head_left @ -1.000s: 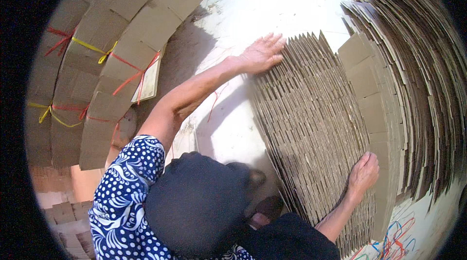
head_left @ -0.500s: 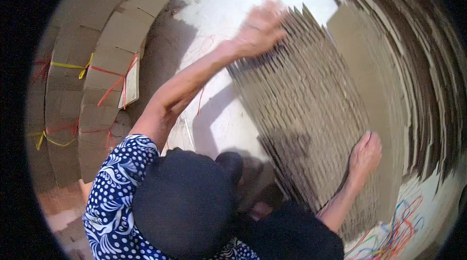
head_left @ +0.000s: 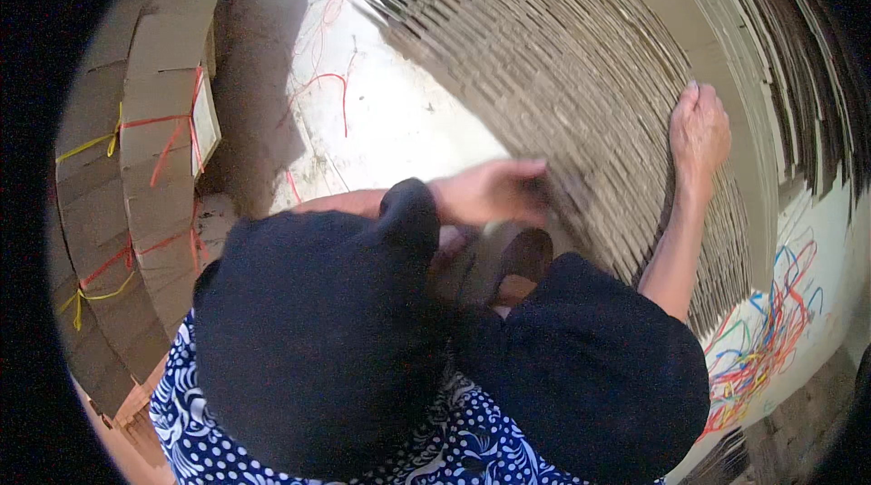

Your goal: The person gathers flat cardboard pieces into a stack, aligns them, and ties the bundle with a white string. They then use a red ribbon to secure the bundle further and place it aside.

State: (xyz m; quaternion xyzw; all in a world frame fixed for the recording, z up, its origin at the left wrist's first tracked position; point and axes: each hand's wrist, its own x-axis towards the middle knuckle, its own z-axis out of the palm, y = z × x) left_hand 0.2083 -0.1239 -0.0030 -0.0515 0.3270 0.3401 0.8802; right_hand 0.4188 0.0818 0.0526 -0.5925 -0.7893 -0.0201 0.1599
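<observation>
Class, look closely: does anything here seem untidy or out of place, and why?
Yes: a tangle of coloured strings lies loose at lower right, by the cardboard stack. A stray red strand lies on the pale surface left of the stack. Both look odd: similar strings are tied around the bundles.

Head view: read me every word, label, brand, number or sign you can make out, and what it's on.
None can be read.
Cardboard sheets by the hands: mostly edges, no print to make out.
Tied cardboard bundles on the left: no lettering to make out.
Patterned shirt: dots and swirls, no words seen.
Any tiny marks would be too small or blurred to read.
</observation>
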